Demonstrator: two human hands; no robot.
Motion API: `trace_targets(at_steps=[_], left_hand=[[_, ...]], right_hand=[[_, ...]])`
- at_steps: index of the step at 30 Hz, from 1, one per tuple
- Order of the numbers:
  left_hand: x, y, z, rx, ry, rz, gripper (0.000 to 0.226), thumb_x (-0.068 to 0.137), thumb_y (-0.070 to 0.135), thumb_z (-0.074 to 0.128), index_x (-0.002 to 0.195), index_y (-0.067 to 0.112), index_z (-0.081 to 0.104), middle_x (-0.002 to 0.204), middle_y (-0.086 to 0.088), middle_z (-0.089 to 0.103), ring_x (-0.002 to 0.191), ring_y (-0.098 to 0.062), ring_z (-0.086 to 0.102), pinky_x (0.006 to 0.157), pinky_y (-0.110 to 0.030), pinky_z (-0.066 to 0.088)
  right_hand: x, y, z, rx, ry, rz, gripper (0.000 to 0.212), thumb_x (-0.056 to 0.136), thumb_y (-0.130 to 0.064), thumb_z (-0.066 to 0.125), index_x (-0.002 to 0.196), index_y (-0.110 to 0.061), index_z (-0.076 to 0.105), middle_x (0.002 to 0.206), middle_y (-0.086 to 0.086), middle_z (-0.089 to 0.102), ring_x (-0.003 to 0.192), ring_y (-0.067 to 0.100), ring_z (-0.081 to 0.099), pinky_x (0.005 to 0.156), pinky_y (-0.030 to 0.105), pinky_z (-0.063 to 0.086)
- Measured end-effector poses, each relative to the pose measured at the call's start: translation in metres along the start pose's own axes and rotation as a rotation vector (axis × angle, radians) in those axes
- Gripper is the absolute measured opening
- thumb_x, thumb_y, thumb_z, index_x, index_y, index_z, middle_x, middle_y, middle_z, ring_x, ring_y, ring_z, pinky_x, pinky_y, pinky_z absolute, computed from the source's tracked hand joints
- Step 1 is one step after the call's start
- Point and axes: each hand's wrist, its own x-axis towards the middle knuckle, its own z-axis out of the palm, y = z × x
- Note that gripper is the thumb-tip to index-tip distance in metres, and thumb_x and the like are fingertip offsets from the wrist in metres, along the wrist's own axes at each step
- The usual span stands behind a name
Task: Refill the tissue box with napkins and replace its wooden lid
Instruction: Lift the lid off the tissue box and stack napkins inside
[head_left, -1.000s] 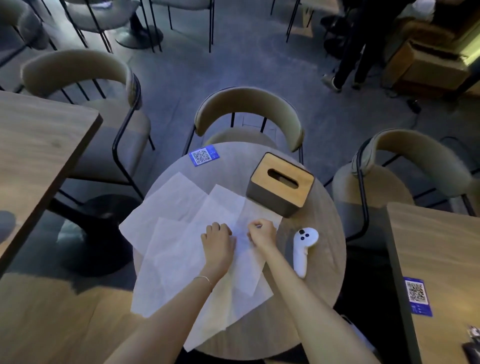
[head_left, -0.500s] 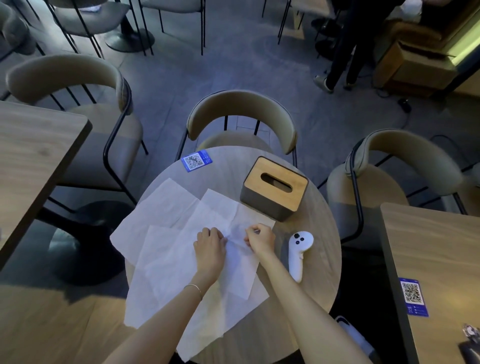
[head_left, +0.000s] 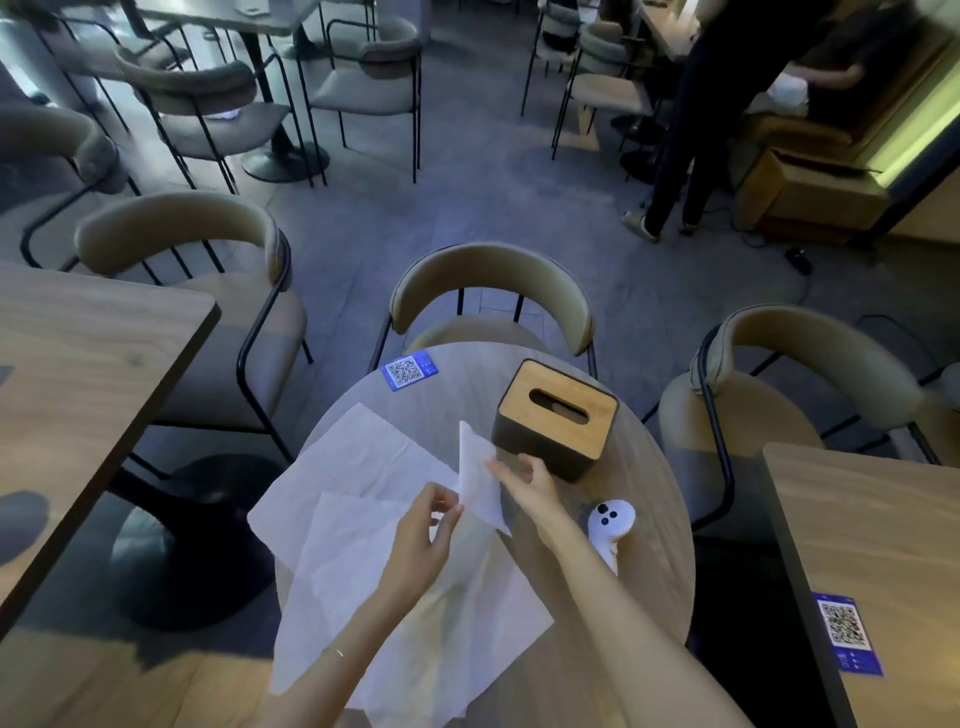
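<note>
Now napkin (head_left: 475, 480) between both grips

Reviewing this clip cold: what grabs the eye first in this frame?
Two bare hands meet at the centre of the round table, the left hand and right hand lifting a white napkin off the sheets spread across the table's left half. Just beyond stands the tissue box, its wooden lid on, and a white controller lies to the right.
</note>
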Motion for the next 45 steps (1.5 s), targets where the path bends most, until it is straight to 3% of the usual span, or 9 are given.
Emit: trace_targets(at_steps=[5, 8, 14, 18, 23, 31, 36, 40, 45], left_hand=[[0.0, 0.006, -0.029, -0.313, 0.003, -0.148, 0.013, 0.099, 0.02, 0.048, 0.087, 0.017, 0.05, 0.067, 0.01, 0.051, 0.059, 0.0, 0.045, 0.054, -0.008, 0.037], [0.009, 0.008, -0.043, -0.435, -0.067, -0.21, 0.013, 0.096, 0.026, 0.056, 0.106, 0.02, 0.05, 0.062, 0.011, 0.06, 0.072, -0.013, 0.055, 0.073, -0.022, 0.044], [0.033, 0.025, -0.055, -0.477, -0.159, -0.105, 0.042, 0.087, 0.021, 0.069, 0.121, 0.037, 0.049, 0.065, 0.002, 0.069, 0.072, -0.006, 0.067, 0.065, -0.013, 0.055], [0.046, 0.035, -0.061, -0.467, -0.188, -0.026, 0.032, 0.089, 0.026, 0.066, 0.112, 0.047, 0.059, 0.088, 0.005, 0.069, 0.076, -0.002, 0.065, 0.066, -0.014, 0.056], [0.052, 0.045, -0.056, -0.501, -0.275, -0.021, 0.039, 0.088, 0.031, 0.064, 0.125, 0.038, 0.055, 0.115, -0.003, 0.06, 0.1, -0.024, 0.062, 0.071, -0.027, 0.061], [0.057, 0.066, -0.034, -0.471, -0.298, -0.001, 0.043, 0.088, 0.016, 0.066, 0.122, 0.04, 0.055, 0.116, 0.004, 0.055, 0.105, -0.023, 0.055, 0.07, -0.022, 0.059], [0.068, 0.07, -0.021, -0.287, -0.191, 0.023, 0.035, 0.087, 0.018, 0.069, 0.12, 0.021, 0.06, 0.12, -0.006, 0.058, 0.107, -0.025, 0.056, 0.085, -0.038, 0.055], [0.084, 0.063, -0.017, -0.037, -0.083, 0.038, 0.021, 0.084, 0.026, 0.071, 0.1, 0.012, 0.07, 0.103, -0.008, 0.065, 0.098, -0.025, 0.059, 0.08, -0.032, 0.049], [0.099, 0.049, -0.02, -0.054, -0.154, -0.093, 0.029, 0.086, 0.032, 0.068, 0.107, 0.013, 0.067, 0.122, -0.006, 0.053, 0.116, -0.022, 0.048, 0.095, -0.033, 0.046]], right_hand=[[-0.01, -0.018, -0.003, 0.097, -0.147, 0.083, 0.066, 0.081, -0.029, 0.075, 0.138, -0.012, 0.048, 0.134, 0.013, 0.056, 0.119, 0.029, 0.056, 0.096, 0.041, 0.05], [-0.018, -0.035, 0.004, 0.151, -0.073, -0.006, 0.06, 0.083, -0.016, 0.073, 0.137, -0.014, 0.049, 0.137, 0.011, 0.051, 0.12, 0.03, 0.054, 0.09, 0.037, 0.05], [-0.031, -0.066, 0.0, 0.241, -0.068, -0.092, 0.065, 0.085, -0.05, 0.063, 0.141, -0.024, 0.041, 0.139, 0.007, 0.051, 0.124, 0.028, 0.05, 0.105, 0.046, 0.043], [-0.042, -0.066, -0.017, 0.306, -0.296, -0.067, 0.079, 0.059, -0.062, 0.077, 0.126, -0.039, 0.043, 0.117, 0.004, 0.061, 0.102, 0.026, 0.062, 0.081, 0.042, 0.055], [-0.044, -0.055, -0.031, 0.274, -0.392, -0.126, 0.094, 0.073, -0.008, 0.08, 0.146, -0.037, 0.028, 0.139, 0.012, 0.048, 0.115, 0.033, 0.06, 0.092, 0.048, 0.053], [-0.052, -0.068, -0.051, 0.195, -0.252, -0.307, 0.05, 0.082, -0.003, 0.068, 0.123, -0.03, 0.06, 0.119, 0.008, 0.061, 0.116, 0.029, 0.057, 0.104, 0.047, 0.046], [-0.045, -0.069, -0.064, -0.085, -0.07, -0.389, 0.017, 0.086, -0.011, 0.068, 0.098, -0.022, 0.072, 0.1, -0.005, 0.066, 0.102, 0.016, 0.059, 0.076, 0.019, 0.05], [-0.036, -0.067, -0.072, -0.093, -0.028, -0.365, 0.015, 0.086, -0.019, 0.069, 0.1, -0.016, 0.072, 0.103, 0.003, 0.069, 0.101, 0.019, 0.062, 0.073, 0.02, 0.051], [-0.016, -0.068, -0.079, -0.051, -0.078, -0.268, 0.008, 0.084, -0.023, 0.072, 0.092, -0.022, 0.073, 0.1, 0.002, 0.07, 0.097, 0.022, 0.064, 0.071, 0.022, 0.054]])
